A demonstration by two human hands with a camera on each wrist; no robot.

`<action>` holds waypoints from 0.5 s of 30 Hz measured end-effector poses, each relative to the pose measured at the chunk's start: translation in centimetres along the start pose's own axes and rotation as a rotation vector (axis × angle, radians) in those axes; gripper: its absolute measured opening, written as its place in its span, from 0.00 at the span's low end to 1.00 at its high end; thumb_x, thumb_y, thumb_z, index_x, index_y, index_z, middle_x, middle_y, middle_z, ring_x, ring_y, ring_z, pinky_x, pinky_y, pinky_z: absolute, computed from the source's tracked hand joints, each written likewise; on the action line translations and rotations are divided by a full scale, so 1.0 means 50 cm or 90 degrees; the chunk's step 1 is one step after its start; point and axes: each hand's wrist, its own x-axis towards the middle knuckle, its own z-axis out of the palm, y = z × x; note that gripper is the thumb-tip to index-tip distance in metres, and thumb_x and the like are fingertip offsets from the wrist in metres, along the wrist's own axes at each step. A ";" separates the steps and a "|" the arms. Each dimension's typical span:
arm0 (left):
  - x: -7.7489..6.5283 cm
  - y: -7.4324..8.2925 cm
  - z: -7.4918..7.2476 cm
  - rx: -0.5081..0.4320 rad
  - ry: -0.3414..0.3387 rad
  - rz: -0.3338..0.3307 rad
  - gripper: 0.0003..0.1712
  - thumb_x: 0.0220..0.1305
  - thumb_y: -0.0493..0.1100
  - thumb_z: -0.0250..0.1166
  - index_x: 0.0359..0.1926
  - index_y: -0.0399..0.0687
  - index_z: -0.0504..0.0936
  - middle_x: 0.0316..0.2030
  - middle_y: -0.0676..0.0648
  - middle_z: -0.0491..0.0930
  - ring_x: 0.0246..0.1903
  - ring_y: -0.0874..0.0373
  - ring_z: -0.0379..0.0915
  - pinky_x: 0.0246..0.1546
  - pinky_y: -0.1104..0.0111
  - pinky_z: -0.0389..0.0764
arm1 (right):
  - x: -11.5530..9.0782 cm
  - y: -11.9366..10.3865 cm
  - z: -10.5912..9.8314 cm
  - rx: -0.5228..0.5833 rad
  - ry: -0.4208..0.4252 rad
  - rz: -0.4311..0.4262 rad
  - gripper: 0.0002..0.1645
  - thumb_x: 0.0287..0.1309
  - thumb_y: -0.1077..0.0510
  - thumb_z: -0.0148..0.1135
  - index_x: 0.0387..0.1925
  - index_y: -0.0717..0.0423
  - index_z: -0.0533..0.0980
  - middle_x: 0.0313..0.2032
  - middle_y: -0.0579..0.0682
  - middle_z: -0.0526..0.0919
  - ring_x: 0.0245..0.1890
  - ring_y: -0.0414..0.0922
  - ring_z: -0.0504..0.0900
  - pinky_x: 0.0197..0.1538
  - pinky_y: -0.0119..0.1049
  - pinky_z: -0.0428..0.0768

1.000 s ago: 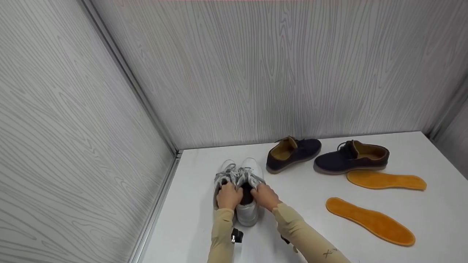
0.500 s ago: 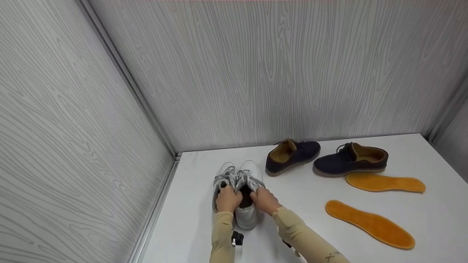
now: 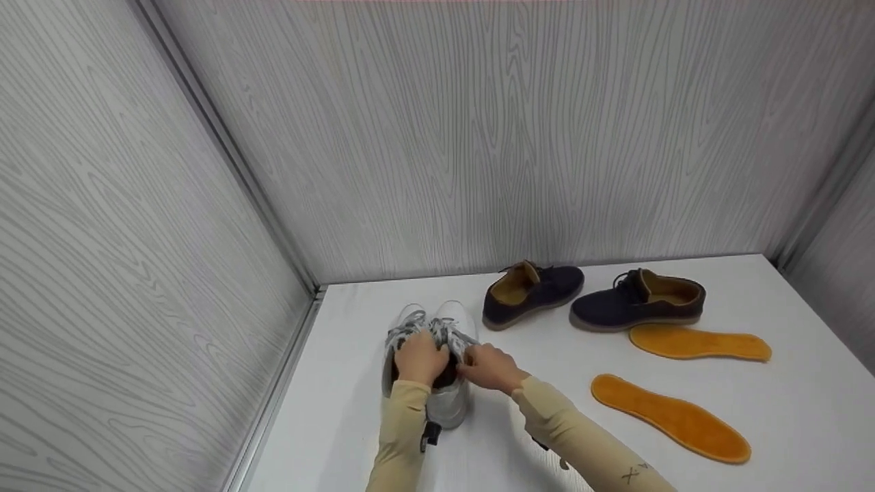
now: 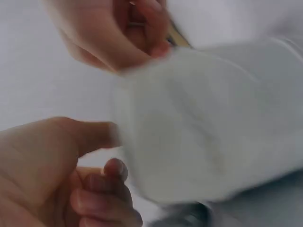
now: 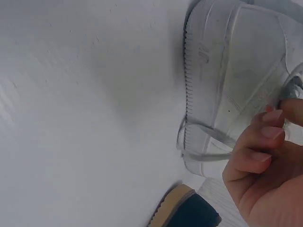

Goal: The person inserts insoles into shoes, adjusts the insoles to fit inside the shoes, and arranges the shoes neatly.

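Observation:
A pair of white lace-up sneakers stands side by side in the head view, the left sneaker (image 3: 412,313) partly covered by my left hand (image 3: 418,358). Both hands are at the opening of the right sneaker (image 3: 448,408). In the left wrist view, the left hand's thumb (image 4: 94,135) meets the edge of a blurred white sneaker part (image 4: 189,123), its fingers curled below. My right hand (image 3: 493,367) grips the right sneaker's outer collar beside the laces. Its curled fingers (image 5: 253,161) show in the right wrist view, with a loose lace loop (image 5: 203,156) hanging down the side.
Two dark blue shoes, the nearer-left one (image 3: 533,294) and the other one (image 3: 636,301), stand along the back wall. Two orange insoles, one behind (image 3: 701,343) and one in front (image 3: 673,418), lie on the white tabletop to the right. A wall (image 3: 137,273) rises at the left.
The head view has shifted slightly. My left hand has moved a little forward over the sneakers, and the right hand a little outward to the right. The shoes and insoles have stayed put.

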 end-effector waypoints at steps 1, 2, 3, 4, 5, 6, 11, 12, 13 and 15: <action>0.003 0.011 -0.006 -0.002 0.003 0.018 0.15 0.57 0.47 0.63 0.21 0.44 0.74 0.22 0.44 0.76 0.24 0.47 0.75 0.24 0.53 0.73 | -0.002 -0.002 -0.007 -0.002 0.005 -0.009 0.12 0.53 0.54 0.59 0.18 0.52 0.72 0.17 0.43 0.70 0.17 0.41 0.67 0.22 0.37 0.66; 0.006 0.021 -0.011 -0.004 0.007 0.036 0.15 0.57 0.46 0.63 0.19 0.45 0.72 0.21 0.44 0.75 0.23 0.47 0.74 0.23 0.54 0.72 | -0.003 -0.005 -0.014 -0.003 0.008 -0.019 0.11 0.53 0.55 0.59 0.19 0.52 0.73 0.17 0.43 0.71 0.18 0.41 0.68 0.22 0.37 0.66; 0.011 0.032 -0.015 0.001 0.018 0.054 0.16 0.57 0.46 0.63 0.18 0.46 0.71 0.21 0.44 0.76 0.22 0.47 0.74 0.22 0.55 0.72 | -0.005 -0.006 -0.022 -0.007 0.013 -0.029 0.10 0.53 0.55 0.59 0.19 0.52 0.73 0.17 0.43 0.72 0.17 0.41 0.68 0.22 0.37 0.66; 0.015 0.042 -0.018 0.007 0.029 0.067 0.16 0.57 0.46 0.62 0.17 0.46 0.71 0.21 0.44 0.76 0.22 0.48 0.74 0.20 0.55 0.72 | -0.006 -0.007 -0.029 -0.010 0.018 -0.038 0.10 0.53 0.55 0.58 0.19 0.52 0.74 0.17 0.43 0.73 0.17 0.40 0.68 0.21 0.37 0.67; 0.020 0.052 -0.020 0.016 0.038 0.079 0.16 0.57 0.46 0.62 0.16 0.47 0.70 0.20 0.44 0.76 0.21 0.48 0.74 0.19 0.56 0.72 | -0.007 -0.006 -0.037 -0.016 0.024 -0.047 0.10 0.53 0.55 0.58 0.20 0.52 0.74 0.17 0.43 0.73 0.17 0.40 0.68 0.21 0.37 0.67; 0.025 0.061 -0.021 0.020 0.046 0.092 0.17 0.57 0.45 0.61 0.15 0.46 0.70 0.20 0.44 0.77 0.20 0.48 0.74 0.18 0.57 0.72 | -0.008 -0.005 -0.046 -0.024 0.031 -0.051 0.10 0.54 0.55 0.58 0.20 0.52 0.74 0.17 0.43 0.73 0.17 0.40 0.68 0.21 0.37 0.67; 0.051 0.102 -0.023 0.030 0.070 0.138 0.14 0.57 0.44 0.59 0.18 0.44 0.75 0.23 0.41 0.80 0.22 0.45 0.77 0.20 0.56 0.74 | -0.012 0.012 -0.091 -0.073 0.084 -0.043 0.12 0.55 0.54 0.58 0.19 0.51 0.74 0.18 0.45 0.74 0.18 0.43 0.71 0.22 0.41 0.70; 0.055 0.109 -0.023 0.030 0.073 0.143 0.13 0.57 0.43 0.59 0.19 0.44 0.75 0.24 0.41 0.80 0.23 0.44 0.78 0.21 0.55 0.75 | -0.013 0.016 -0.100 -0.085 0.091 -0.035 0.11 0.54 0.53 0.58 0.19 0.50 0.74 0.19 0.45 0.75 0.19 0.43 0.72 0.23 0.42 0.70; 0.060 0.115 -0.022 0.031 0.073 0.146 0.12 0.58 0.43 0.58 0.20 0.43 0.76 0.25 0.40 0.80 0.24 0.43 0.78 0.21 0.54 0.75 | -0.014 0.021 -0.109 -0.096 0.097 -0.029 0.11 0.53 0.53 0.58 0.19 0.50 0.74 0.19 0.46 0.75 0.20 0.44 0.73 0.23 0.43 0.71; 0.068 0.130 -0.013 0.033 0.070 0.157 0.12 0.59 0.42 0.57 0.21 0.44 0.76 0.25 0.40 0.80 0.24 0.43 0.78 0.21 0.54 0.75 | -0.018 0.036 -0.127 -0.114 0.102 -0.012 0.09 0.51 0.54 0.58 0.19 0.50 0.74 0.20 0.46 0.76 0.21 0.45 0.74 0.24 0.45 0.72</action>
